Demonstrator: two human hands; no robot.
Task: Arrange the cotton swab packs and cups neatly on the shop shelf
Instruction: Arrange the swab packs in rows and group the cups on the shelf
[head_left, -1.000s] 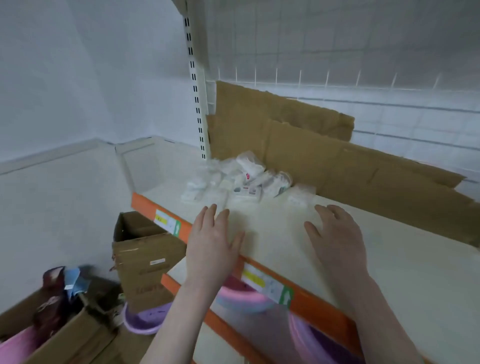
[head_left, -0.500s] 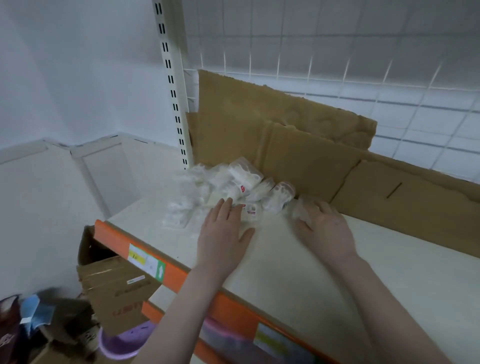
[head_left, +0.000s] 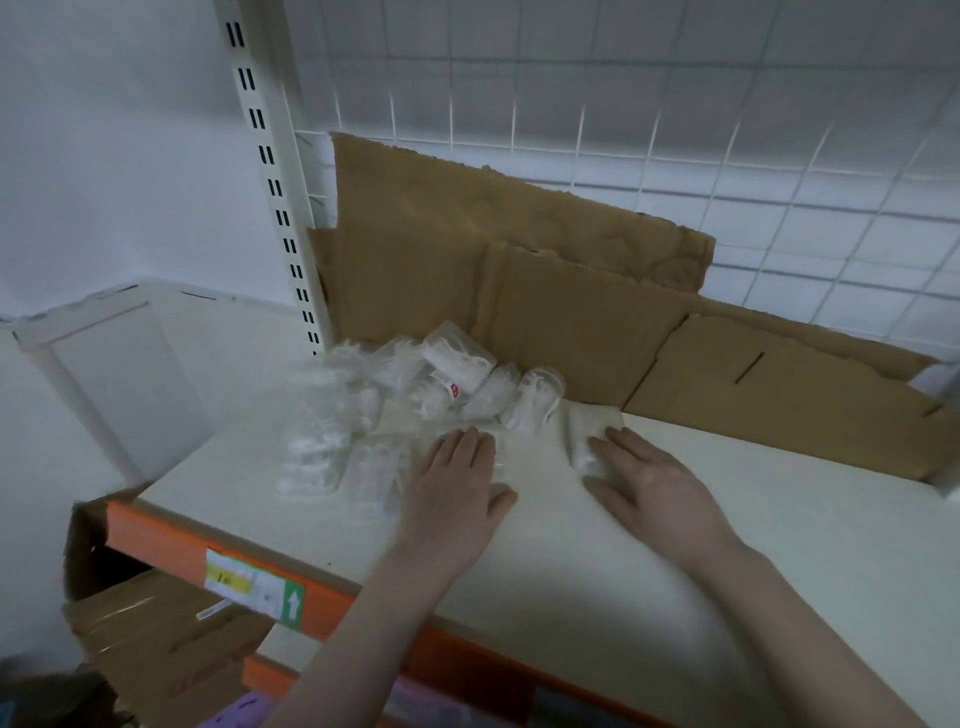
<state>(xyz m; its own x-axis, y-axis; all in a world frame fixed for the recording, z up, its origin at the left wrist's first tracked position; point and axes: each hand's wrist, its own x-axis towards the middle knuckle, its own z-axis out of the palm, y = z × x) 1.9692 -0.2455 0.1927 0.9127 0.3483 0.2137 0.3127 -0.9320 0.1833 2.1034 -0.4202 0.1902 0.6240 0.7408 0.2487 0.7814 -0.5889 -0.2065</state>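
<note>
Here, fingers first, then outward.

Left fingers: the left hand (head_left: 452, 491) lies flat, fingers straight and close together, tips pointing to about 12 o'clock and touching the near edge of the heap; it grips nothing.

Right fingers: the right hand (head_left: 641, 480) is also flat, fingers straight and slightly spread; their tips rest on a flat swab pack (head_left: 584, 434) that lies apart from the heap, at about 11 o'clock from the palm. No pinch that I can see.

Task's things: the heap of cotton swab packs and cups (head_left: 415, 395) sits at the back left of the shelf (head_left: 779, 545), against the cardboard sheets (head_left: 519, 270).

Key relation: the heap lies at 11 to 12 o'clock from the left fingertips, so the left hand is nearer to it. The lone pack's long axis runs roughly from 12 to 6 o'clock. The cups lie tipped on their sides, long axes slanting towards 1 o'clock.

Likely step: gathering the loose pieces; a guess only.

Writing: one cup carries a small red mark (head_left: 455, 391), too blurred to read. The orange shelf edge (head_left: 156, 535) bears a yellow and green price tag (head_left: 254, 584) with a white upward arrow; its print is unreadable.
</note>
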